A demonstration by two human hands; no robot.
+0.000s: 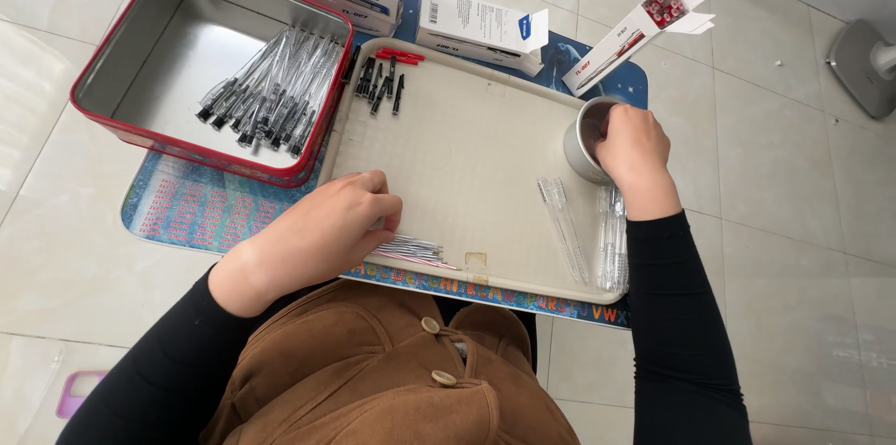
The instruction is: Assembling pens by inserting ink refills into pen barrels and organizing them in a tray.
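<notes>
Viewed from above, a beige rectangular plastic tray (467,146) occupies the centre of the frame, resting on a colourful printed mat (215,212) over a pale tiled floor (793,221). The left hand (322,230), at lower centre left, is curled narrow over a bundle of thin pen refills (415,249) at the tray's near edge, the fingers covering part of the bundle. The right hand (635,151), at centre right, is closed around the rim of a small round grey metal cup (583,142) standing on the tray's right side; what the cup holds cannot be told. Clear plastic pen barrels (565,221) lie loose just below the cup, with more of them (613,240) along the right edge. Small black and red pen caps (385,76) sit at the tray's upper left corner. In the upper left of the frame, a red-rimmed rectangular metal tin (121,62) holds assembled black-tipped pens (271,90). White cardboard boxes (481,25) stand along the top, one (639,25) open. Assessment: the refills are light, slender, somewhat flexible and prone to rolling; best pinched mid-length. The barrels are light, stiff and smooth.
</notes>
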